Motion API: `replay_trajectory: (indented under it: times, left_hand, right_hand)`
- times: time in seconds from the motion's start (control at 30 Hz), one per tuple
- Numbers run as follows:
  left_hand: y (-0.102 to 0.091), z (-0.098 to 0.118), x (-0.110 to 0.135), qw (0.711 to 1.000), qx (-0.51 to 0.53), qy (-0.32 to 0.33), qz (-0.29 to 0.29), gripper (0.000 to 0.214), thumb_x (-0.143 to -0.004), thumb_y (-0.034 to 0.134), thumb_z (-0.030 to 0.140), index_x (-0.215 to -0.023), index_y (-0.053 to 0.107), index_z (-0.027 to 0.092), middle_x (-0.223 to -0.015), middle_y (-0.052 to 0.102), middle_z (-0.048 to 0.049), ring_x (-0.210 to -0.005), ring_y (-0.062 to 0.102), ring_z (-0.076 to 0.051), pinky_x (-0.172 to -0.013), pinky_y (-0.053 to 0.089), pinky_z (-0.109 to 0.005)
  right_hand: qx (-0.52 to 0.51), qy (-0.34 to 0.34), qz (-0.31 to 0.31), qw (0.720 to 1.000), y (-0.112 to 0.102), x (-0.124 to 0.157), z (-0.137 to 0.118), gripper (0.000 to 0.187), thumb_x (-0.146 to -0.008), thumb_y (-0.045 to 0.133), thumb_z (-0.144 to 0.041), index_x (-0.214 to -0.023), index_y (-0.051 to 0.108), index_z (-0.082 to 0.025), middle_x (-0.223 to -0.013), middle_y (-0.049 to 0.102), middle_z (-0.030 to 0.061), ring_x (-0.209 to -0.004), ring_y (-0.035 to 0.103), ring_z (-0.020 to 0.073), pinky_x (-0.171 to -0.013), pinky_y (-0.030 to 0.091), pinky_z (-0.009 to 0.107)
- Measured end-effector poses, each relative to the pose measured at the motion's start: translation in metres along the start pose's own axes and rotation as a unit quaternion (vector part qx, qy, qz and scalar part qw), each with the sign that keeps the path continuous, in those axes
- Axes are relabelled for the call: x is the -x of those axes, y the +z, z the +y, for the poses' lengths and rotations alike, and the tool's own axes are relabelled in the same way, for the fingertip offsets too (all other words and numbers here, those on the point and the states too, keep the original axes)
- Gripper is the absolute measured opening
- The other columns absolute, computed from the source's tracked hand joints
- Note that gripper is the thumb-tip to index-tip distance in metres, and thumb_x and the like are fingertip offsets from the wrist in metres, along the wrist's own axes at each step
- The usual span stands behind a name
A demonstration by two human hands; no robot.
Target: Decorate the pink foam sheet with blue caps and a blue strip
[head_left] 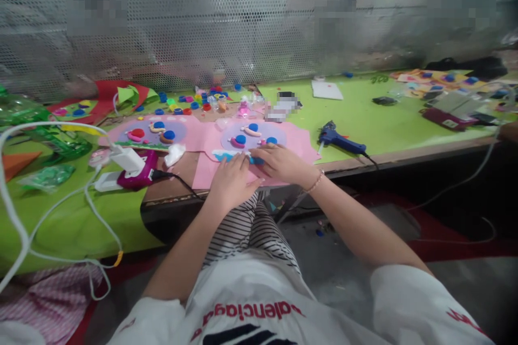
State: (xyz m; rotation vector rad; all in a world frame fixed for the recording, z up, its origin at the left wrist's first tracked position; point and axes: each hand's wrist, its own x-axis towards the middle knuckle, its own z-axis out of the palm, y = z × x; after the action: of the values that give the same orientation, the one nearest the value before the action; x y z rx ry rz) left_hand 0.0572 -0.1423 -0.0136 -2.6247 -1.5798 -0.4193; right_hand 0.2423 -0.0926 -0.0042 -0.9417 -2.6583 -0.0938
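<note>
Both my hands rest on a pink craft sheet (299,137) at the table's front edge. It bears a lilac oval with several small snail shapes, each a soft clay-like body with a blue cap as its shell. Along the oval's lower edge runs a strip of blue clay-like material (224,157). My left hand (231,180) lies with its fingers stretched over this strip, thumb apart. My right hand (288,165) has its fingers spread on the same strip, its fingertips near the left hand's. Anything small under the fingertips is hidden.
A similar pink sheet (162,130) lies to the left. A blue glue gun (343,142) rests right of my hands. Beside a magenta power strip (140,175) are a white charger and looping white cables. Loose coloured caps (194,105) lie behind, before a perforated metal panel (226,27).
</note>
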Motion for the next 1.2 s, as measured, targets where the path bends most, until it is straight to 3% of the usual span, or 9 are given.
replay_trajectory:
  times: [0.2,0.57,0.9,1.0,1.1,1.2]
  left_hand:
    - [0.000,-0.001,0.001,1.000,-0.007,0.002,-0.008,0.065,-0.091,0.047,0.047,-0.139,0.040,0.004,-0.147,0.042,-0.0195,-0.138,0.036,-0.031,-0.114,0.027,-0.052]
    - [0.003,-0.003,0.002,1.000,-0.025,0.009,-0.016,0.066,-0.092,0.040,0.051,-0.140,0.039,0.006,-0.148,0.040,-0.0179,-0.140,0.034,-0.029,-0.115,0.027,-0.051]
    - [0.003,-0.002,0.002,1.000,-0.016,0.020,0.002,0.064,-0.092,0.044,0.050,-0.137,0.043,0.004,-0.146,0.043,-0.0200,-0.137,0.038,-0.031,-0.113,0.028,-0.052]
    - [0.004,-0.002,0.002,1.000,-0.014,0.017,0.011,0.065,-0.091,0.045,0.051,-0.137,0.043,0.004,-0.144,0.045,-0.0203,-0.137,0.038,-0.032,-0.113,0.030,-0.052]
    - [0.004,-0.003,0.002,1.000,-0.014,0.016,0.008,0.066,-0.091,0.045,0.050,-0.138,0.042,0.003,-0.144,0.045,-0.0199,-0.137,0.037,-0.031,-0.113,0.030,-0.051]
    - [0.004,-0.002,0.002,1.000,-0.014,0.016,0.001,0.067,-0.092,0.044,0.050,-0.139,0.039,0.003,-0.147,0.041,-0.0193,-0.139,0.035,-0.031,-0.113,0.029,-0.052]
  right_hand:
    - [0.030,0.009,-0.021,0.999,-0.010,0.016,0.002,0.041,-0.091,0.045,-0.020,-0.131,0.050,-0.012,-0.122,0.063,0.0177,-0.115,0.057,0.0311,-0.087,0.049,0.047]
    - [-0.019,-0.012,-0.036,0.999,-0.009,0.018,0.009,0.046,-0.092,0.035,-0.023,-0.135,0.046,-0.012,-0.135,0.056,0.0151,-0.131,0.044,0.0309,-0.099,0.042,0.052]
    - [-0.011,-0.013,-0.063,0.998,-0.002,0.007,0.004,0.051,-0.099,0.023,-0.030,-0.146,0.035,-0.017,-0.144,0.048,0.0108,-0.142,0.029,0.0267,-0.112,0.010,0.055]
    - [-0.002,-0.002,-0.061,0.998,-0.007,0.003,0.003,0.052,-0.097,0.024,-0.028,-0.148,0.032,-0.019,-0.146,0.046,0.0097,-0.142,0.028,0.0259,-0.112,0.008,0.055]
    - [-0.001,0.011,-0.028,1.000,-0.015,0.003,0.006,0.053,-0.094,0.028,-0.025,-0.146,0.035,-0.021,-0.153,0.034,0.0084,-0.142,0.029,0.0239,-0.113,0.008,0.053]
    - [0.000,0.014,-0.027,1.000,-0.019,0.007,0.009,0.049,-0.093,0.032,-0.024,-0.139,0.047,-0.021,-0.148,0.043,0.0092,-0.138,0.036,0.0239,-0.113,0.007,0.052]
